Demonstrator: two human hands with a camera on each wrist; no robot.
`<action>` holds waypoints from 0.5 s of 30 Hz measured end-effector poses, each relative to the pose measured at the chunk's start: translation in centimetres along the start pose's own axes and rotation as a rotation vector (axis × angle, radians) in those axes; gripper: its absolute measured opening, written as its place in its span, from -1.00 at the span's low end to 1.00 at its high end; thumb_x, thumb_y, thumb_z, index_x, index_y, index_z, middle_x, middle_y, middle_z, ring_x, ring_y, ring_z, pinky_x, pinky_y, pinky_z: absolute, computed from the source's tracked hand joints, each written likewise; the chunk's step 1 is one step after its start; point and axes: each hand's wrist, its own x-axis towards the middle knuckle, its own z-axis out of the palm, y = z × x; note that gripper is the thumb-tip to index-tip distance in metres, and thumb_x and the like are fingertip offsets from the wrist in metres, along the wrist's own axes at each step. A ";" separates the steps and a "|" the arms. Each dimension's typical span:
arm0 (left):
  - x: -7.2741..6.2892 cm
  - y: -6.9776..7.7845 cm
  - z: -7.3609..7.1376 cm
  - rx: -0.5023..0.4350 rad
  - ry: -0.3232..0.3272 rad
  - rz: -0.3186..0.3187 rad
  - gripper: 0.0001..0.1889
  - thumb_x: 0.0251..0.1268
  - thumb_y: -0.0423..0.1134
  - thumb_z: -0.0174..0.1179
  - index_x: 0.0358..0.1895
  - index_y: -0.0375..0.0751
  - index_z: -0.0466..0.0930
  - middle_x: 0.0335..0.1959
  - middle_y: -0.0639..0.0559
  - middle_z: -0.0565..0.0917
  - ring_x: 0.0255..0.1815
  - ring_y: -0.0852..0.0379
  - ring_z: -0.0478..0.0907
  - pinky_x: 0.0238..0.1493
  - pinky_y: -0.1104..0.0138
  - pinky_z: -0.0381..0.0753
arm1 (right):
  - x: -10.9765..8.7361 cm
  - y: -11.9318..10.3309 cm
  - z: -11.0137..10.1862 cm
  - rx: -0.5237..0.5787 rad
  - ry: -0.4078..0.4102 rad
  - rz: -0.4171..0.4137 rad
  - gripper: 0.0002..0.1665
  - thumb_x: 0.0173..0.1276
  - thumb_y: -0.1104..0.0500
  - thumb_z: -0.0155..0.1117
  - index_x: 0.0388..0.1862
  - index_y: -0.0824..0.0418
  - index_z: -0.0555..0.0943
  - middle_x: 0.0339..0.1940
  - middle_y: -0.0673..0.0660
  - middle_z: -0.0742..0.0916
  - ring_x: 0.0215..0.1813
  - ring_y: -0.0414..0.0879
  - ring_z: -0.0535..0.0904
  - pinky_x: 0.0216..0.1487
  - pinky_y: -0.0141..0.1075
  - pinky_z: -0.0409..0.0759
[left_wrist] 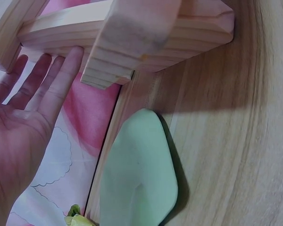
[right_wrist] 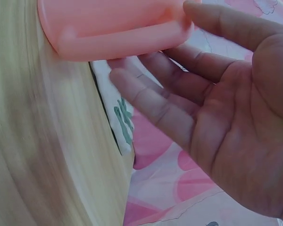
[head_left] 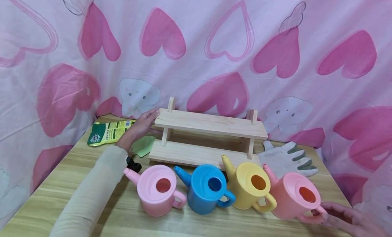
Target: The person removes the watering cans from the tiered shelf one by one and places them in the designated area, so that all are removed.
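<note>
My left hand (head_left: 142,124) reaches to the left end of a two-tier wooden shelf (head_left: 211,123), its extended fingers touching the upper board; the left wrist view shows the fingertips against the wood. Four toy-like watering cans stand in a row before the shelf: light pink (head_left: 156,204), blue (head_left: 200,201), yellow (head_left: 245,192) and coral pink (head_left: 294,203). At the coral can's handle is my right hand (head_left: 352,218). In the right wrist view the thumb tip meets the handle (right_wrist: 127,43) and the loosely bent fingers reach behind it, the palm apart; some fingertips are hidden.
A green and yellow packet (head_left: 110,132) lies at the back left, near a pale green flat piece (head_left: 143,146) and a small black object (head_left: 133,165). A grey-white glove (head_left: 278,158) lies right of the shelf. A pink heart-patterned curtain (head_left: 196,60) hangs behind the table.
</note>
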 end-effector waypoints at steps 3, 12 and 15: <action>-0.1 0.0 0.0 0.007 -0.008 0.005 -0.31 0.71 0.09 -0.16 0.66 -0.24 0.00 0.44 -0.47 0.29 0.41 -0.44 0.33 0.17 -0.26 0.54 | 0.3 -0.4 -0.5 -0.087 0.037 0.037 -0.17 0.65 -0.09 0.08 0.46 0.62 0.23 0.22 0.36 0.64 0.09 0.10 0.56 -0.05 0.12 0.69; -0.6 0.1 -0.6 0.064 -0.017 -0.012 -0.27 0.70 0.16 -0.18 0.67 -0.24 -0.02 0.45 -0.45 0.29 0.42 -0.43 0.32 0.26 -0.29 0.46 | 1.4 -1.8 -2.0 -0.127 0.257 -0.072 -0.21 0.70 -0.16 -0.05 0.56 0.43 0.24 0.39 0.39 0.52 0.09 -0.33 0.58 0.00 0.01 0.71; -0.8 -0.1 -1.0 0.110 -0.015 -0.003 -0.25 0.69 0.21 -0.24 0.66 -0.25 -0.01 0.47 -0.43 0.30 0.43 -0.40 0.33 0.23 -0.26 0.50 | 2.1 -2.4 -2.7 -0.161 0.269 -0.108 -0.23 0.70 -0.18 -0.10 0.59 0.35 0.26 0.40 0.34 0.52 0.11 -0.36 0.53 -0.01 -0.01 0.69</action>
